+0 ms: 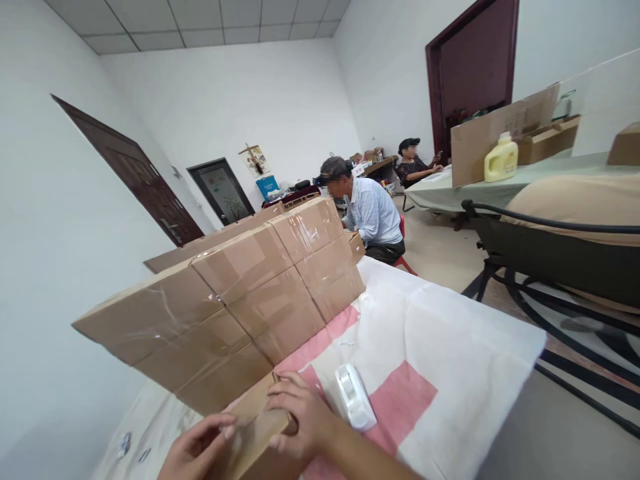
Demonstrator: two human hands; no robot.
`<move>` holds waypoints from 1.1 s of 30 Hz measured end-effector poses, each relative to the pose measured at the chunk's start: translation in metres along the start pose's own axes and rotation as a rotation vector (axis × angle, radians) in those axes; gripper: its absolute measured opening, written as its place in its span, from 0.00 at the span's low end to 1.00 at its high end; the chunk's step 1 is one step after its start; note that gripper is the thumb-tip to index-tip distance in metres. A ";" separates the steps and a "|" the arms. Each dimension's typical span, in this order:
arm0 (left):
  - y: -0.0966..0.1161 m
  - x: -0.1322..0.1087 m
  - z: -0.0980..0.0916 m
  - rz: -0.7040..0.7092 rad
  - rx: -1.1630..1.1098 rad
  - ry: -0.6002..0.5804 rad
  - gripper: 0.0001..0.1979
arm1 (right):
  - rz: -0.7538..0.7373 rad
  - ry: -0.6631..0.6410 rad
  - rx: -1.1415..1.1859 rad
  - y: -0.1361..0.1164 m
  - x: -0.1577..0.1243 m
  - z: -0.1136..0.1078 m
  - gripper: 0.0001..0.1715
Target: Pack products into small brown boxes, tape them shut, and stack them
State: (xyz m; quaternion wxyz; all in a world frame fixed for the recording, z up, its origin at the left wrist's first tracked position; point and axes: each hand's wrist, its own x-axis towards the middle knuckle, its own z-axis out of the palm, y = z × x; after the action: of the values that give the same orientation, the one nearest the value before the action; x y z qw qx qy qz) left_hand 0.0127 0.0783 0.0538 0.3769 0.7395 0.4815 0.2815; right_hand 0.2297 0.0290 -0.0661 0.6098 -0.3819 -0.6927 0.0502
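Note:
A small brown cardboard box [256,427] sits at the near edge of the table, under both my hands. My right hand [299,417] lies across its top with the fingers curled over the far edge. My left hand [197,448] presses on the box's near left corner, fingers bent against the cardboard. A white tape dispenser [353,395] lies just right of my right hand on the pink and white cloth [450,360].
Several taped cardboard boxes [240,300] are stacked in a row along the table's left side. A seated person [367,213] works beyond them; another person [414,163] sits farther back. To the right stand a dark metal chair frame [540,257] and a table with a yellow jug [501,159].

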 end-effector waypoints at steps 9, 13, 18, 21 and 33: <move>0.030 -0.005 0.012 0.017 0.030 -0.074 0.21 | 0.007 -0.041 0.064 -0.019 0.006 -0.023 0.29; 0.041 -0.006 0.013 -0.006 -0.054 -0.128 0.18 | 0.043 -0.071 0.087 -0.022 0.008 -0.029 0.29; 0.037 0.001 0.015 -0.018 -0.114 -0.149 0.16 | 0.019 -0.062 0.099 -0.021 0.007 -0.026 0.29; 0.035 0.001 0.014 -0.023 -0.162 -0.159 0.15 | 0.028 -0.056 0.090 -0.020 0.006 -0.026 0.29; 0.050 0.007 0.025 0.176 0.157 -0.244 0.13 | 0.037 -0.026 0.079 -0.018 0.004 -0.025 0.29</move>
State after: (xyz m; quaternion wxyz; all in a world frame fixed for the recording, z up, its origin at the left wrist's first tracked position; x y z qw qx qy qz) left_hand 0.0598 0.0652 0.0819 0.3473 0.8347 0.3861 0.1831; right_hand 0.2433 0.0089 -0.0469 0.6145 -0.3694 -0.6908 0.0937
